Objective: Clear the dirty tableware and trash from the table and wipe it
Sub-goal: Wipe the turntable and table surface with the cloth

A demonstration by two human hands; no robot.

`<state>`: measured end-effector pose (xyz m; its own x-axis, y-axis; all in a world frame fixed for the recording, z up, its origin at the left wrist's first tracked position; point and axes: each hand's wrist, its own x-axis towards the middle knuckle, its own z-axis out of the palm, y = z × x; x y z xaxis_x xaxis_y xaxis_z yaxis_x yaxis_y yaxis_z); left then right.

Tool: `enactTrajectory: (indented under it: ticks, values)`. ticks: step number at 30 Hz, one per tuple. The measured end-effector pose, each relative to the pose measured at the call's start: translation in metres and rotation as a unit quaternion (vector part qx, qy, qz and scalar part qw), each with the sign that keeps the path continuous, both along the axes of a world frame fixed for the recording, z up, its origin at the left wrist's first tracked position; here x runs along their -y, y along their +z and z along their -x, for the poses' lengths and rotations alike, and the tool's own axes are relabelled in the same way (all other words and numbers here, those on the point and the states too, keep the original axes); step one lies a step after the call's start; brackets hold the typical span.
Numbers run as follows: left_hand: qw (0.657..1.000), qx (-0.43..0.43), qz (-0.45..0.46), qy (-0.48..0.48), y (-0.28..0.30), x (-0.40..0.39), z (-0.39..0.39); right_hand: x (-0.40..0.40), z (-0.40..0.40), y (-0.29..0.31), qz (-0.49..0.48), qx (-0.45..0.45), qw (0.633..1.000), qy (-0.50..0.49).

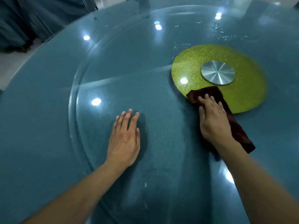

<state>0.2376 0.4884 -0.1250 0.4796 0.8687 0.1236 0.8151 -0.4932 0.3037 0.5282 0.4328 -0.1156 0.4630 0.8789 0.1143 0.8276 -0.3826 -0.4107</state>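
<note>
Nearby, yellow-green disc (242, 94) (metal hub (217, 72)) under right hand's (213, 120) cloth (239, 131).

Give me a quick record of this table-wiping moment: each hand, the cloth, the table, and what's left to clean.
left hand: flat, fingers straight, resting on the glass turntable
right hand: pressing the cloth, fingers fairly straight
cloth: dark brown, folded long, front end over the edge of the green disc
metal hub: at the disc's centre, uncovered
table: blue, no tableware or trash in view
left to clean: wet streaks on the far glass
</note>
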Motion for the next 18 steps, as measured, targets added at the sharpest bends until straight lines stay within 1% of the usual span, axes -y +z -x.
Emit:
enactTrajectory:
  ticks: [2,5,7,8,10,11,12,14,16,18]
  values:
    - [0.999,0.006,-0.002,0.032,0.000,0.015,0.016,-0.010,0.046,-0.001,0.001,0.016,0.995,0.096]
    - [0.994,0.086,0.014,0.066,-0.001,0.027,0.041,-0.009,0.130,-0.005,-0.008,0.023,0.972,0.236]
    - [0.984,0.128,0.032,0.121,0.002,0.030,0.054,0.006,0.176,-0.005,-0.005,0.028,0.953,0.300]
    - [0.979,0.132,0.039,0.151,0.005,0.033,0.058,0.015,0.187,-0.006,0.005,0.032,0.945,0.325]
    - [0.979,0.098,0.039,0.173,0.008,0.051,0.060,0.021,0.178,-0.004,0.008,0.028,0.937,0.349]
    - [0.984,0.071,0.033,0.162,0.006,0.063,0.060,0.018,0.160,-0.003,-0.001,0.025,0.944,0.330]
    - [0.987,0.047,0.029,0.149,0.004,0.075,0.058,0.015,0.135,-0.001,-0.002,0.017,0.959,0.284]
    - [0.990,0.013,0.022,0.139,0.000,0.090,0.054,0.011,0.067,-0.001,0.020,0.018,0.990,0.140]
    - [0.991,-0.008,0.020,0.136,-0.002,0.095,0.052,0.022,0.004,0.000,0.056,0.041,0.997,0.026]
    - [0.991,-0.004,0.018,0.134,-0.003,0.095,0.053,0.033,-0.024,0.000,0.082,0.049,0.995,-0.017]
